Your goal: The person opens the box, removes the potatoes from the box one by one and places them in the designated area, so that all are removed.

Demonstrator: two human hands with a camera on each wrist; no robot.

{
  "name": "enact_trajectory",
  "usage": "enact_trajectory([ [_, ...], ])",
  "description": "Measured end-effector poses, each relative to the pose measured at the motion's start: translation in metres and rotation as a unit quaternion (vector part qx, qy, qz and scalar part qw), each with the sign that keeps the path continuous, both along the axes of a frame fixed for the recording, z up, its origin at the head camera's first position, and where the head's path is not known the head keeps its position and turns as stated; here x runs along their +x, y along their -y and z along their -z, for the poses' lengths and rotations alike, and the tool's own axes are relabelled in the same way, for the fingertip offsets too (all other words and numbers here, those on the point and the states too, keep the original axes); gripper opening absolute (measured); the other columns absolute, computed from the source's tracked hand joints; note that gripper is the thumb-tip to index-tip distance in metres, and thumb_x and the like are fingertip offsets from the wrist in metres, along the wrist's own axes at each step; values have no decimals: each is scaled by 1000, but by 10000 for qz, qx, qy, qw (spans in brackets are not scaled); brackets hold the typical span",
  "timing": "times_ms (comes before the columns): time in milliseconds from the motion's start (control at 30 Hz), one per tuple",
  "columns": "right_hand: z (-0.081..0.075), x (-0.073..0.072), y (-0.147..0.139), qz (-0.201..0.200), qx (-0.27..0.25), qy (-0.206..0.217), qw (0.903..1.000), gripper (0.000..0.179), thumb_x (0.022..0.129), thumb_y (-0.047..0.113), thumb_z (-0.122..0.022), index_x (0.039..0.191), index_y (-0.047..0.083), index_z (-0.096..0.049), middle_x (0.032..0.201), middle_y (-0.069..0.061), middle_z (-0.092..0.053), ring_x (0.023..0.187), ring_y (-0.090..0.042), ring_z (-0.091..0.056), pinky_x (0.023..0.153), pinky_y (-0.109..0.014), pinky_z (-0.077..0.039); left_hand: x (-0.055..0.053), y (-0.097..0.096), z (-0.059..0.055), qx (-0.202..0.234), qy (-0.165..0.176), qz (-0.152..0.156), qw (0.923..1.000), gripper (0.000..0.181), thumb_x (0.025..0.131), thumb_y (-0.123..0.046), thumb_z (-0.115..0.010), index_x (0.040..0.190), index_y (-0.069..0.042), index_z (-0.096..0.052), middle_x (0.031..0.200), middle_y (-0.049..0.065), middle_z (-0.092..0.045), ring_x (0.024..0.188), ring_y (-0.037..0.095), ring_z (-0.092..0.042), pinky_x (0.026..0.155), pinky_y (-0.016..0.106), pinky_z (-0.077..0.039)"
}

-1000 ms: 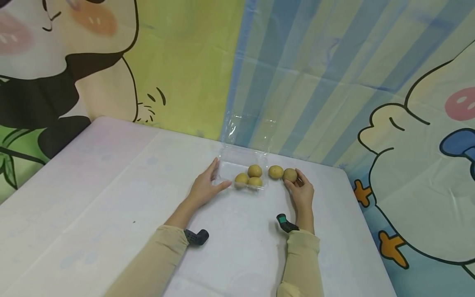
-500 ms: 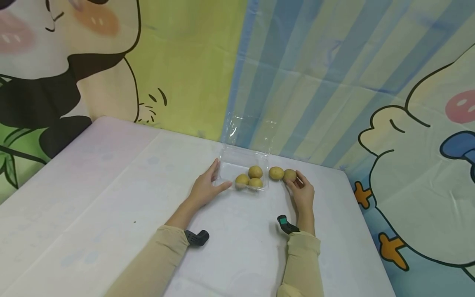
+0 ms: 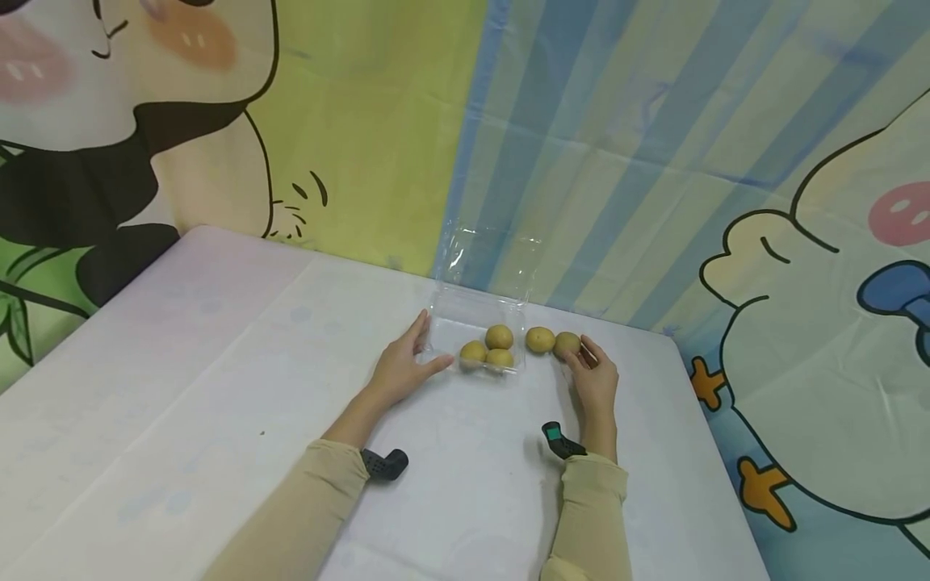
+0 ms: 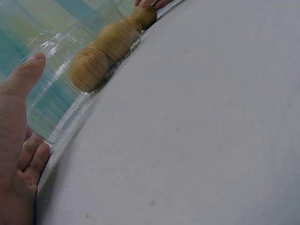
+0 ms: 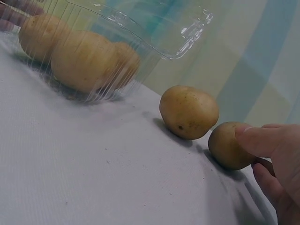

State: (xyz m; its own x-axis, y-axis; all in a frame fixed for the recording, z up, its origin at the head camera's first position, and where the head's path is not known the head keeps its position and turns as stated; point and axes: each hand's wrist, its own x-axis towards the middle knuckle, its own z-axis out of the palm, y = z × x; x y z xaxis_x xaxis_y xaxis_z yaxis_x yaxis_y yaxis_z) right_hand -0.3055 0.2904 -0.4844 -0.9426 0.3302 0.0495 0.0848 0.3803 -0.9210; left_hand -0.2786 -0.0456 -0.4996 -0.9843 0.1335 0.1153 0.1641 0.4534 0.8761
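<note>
1. We pinch the outer potato (image 3: 566, 345) between thumb and fingers of our right hand (image 3: 595, 381); even pressure should prevent slipping.
2. Just left of this pinch lies a second potato (image 3: 540, 340); we should avoid nudging it.
3. Farther left, our left hand (image 3: 397, 369), fingers extended, rests against the clear container (image 3: 465, 303).

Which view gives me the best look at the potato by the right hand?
Right wrist: the potato appears large, the right hand touching it. Head shows it small, from above; left wrist catches it near the top edge.
</note>
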Motion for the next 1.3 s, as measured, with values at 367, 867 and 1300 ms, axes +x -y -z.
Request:
enact_trajectory([
  [367, -22, 4, 9, 104, 171, -423, 9989, 53, 89, 14, -67, 138, 5, -49, 142, -18, -48, 133, -27, -45, 110, -32, -40, 0, 0, 0, 39, 35, 27, 10000, 104, 76, -63, -67, 154, -24, -11, 155, 3, -29, 132, 29, -46, 112, 41, -36],
  [867, -58, 8, 51, -712, 842, -808, 9906, 61, 83, 23, -74, 138, 9, -50, 139, -13, -52, 129, -23, -50, 104, -28, -45, 1, 0, 1, 24, 77, 7, 10000, 104, 76, -63, -66, 154, -25, -10, 156, 2, -29, 132, 29, -46, 111, 40, -37],
  [1300, -59, 8, 90, -2149, 1568, -845, 9602, 66, 80, 17, -76, 139, 7, -48, 140, -11, -50, 128, -26, -51, 102, -28, -46, 0, -1, 1, -35, 96, -2, 9999, 103, 77, -62, -66, 154, -25, -9, 155, 3, -30, 131, 29, -47, 111, 41, -38],
])
